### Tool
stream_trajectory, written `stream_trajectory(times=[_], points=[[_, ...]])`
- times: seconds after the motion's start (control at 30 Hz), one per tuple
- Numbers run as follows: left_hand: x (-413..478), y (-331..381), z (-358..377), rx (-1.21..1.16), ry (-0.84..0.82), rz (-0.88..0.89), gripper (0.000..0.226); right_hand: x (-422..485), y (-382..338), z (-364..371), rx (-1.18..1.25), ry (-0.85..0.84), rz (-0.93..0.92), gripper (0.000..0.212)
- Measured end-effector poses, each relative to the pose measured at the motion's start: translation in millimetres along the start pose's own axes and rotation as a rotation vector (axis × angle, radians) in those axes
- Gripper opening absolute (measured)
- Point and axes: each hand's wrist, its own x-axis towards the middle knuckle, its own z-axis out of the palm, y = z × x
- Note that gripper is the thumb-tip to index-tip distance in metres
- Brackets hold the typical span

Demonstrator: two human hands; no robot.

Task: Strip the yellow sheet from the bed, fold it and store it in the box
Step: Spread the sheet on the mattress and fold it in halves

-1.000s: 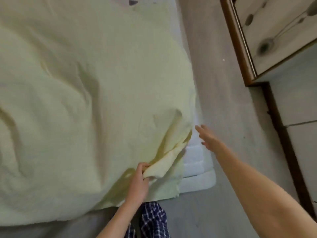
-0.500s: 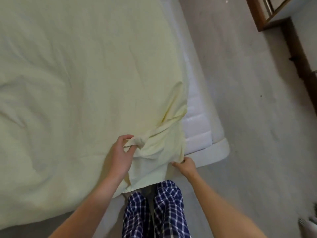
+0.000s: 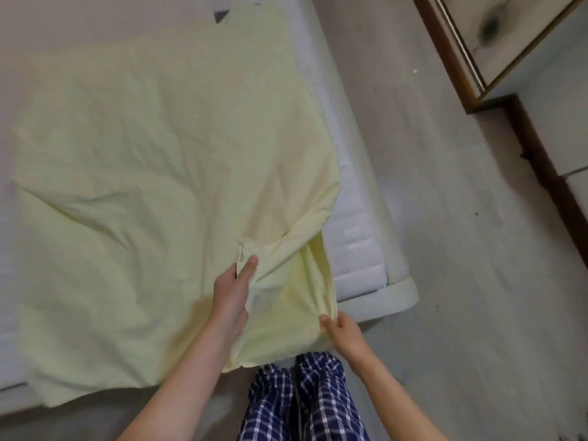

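The pale yellow sheet (image 3: 152,173) lies rumpled over the white mattress (image 3: 359,243), pulled loose at the near right corner. My left hand (image 3: 234,286) grips a bunched fold of the sheet a little in from that corner. My right hand (image 3: 342,329) pinches the sheet's lower right edge just below the mattress corner. Between the two hands the cloth hangs slack over the bed's foot. The box is not in view.
Grey floor (image 3: 461,281) runs along the right side of the bed. A wooden-framed piece of furniture (image 3: 451,52) and dark baseboard (image 3: 547,173) stand at the upper right. My legs in blue checked trousers (image 3: 302,402) are at the bed's foot.
The sheet has come further off the mattress, baring its left and top sides. My left hand has shifted up the sheet with a new bunch; my right hand still holds the corner edge.
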Motion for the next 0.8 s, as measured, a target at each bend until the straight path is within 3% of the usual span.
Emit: stream_trajectory(times=[0.07, 0.13, 0.2, 0.27, 0.33, 0.43, 0.5, 0.57, 0.8], points=[[-10.1, 38.0, -14.9, -0.095, 0.092, 0.077, 0.011, -16.0, -22.2, 13.5, 0.035, 0.106, -0.053, 0.031], [-16.9, 94.5, -68.6, -0.151, 0.319, 0.297, 0.012, -34.7, -43.2, 26.2, 0.115, 0.244, -0.054, 0.025], [-26.5, 146.7, -141.2, -0.048, 0.546, 0.492, 0.032, -55.0, -63.8, 35.0, 0.234, 0.316, -0.043, 0.018], [-50.4, 182.7, -201.6, 0.091, 0.647, 0.584, 0.056, -73.5, -84.3, 39.4, 0.279, 0.335, -0.07, 0.018], [-86.1, 193.9, -211.2, 0.162, 0.707, 0.722, 0.047, -92.2, -106.2, 41.9, 0.304, 0.309, -0.12, 0.017], [-130.5, 170.6, -148.4, 0.375, 0.466, 0.936, 0.005, -123.0, -136.6, 50.7, 0.325, 0.166, -0.205, 0.014], [-132.8, 126.8, -106.1, 0.499, 0.201, 0.855, 0.007, -140.7, -152.5, 57.4, 0.305, 0.056, -0.271, 0.02], [-124.2, 91.0, -86.4, 0.609, 0.051, 0.749, 0.009, -153.2, -164.5, 62.1, 0.272, 0.008, -0.313, 0.026], [-117.3, 59.5, -87.4, 0.562, 0.052, 0.713, 0.014, -161.3, -174.7, 75.3, 0.198, 0.083, -0.34, 0.017]])
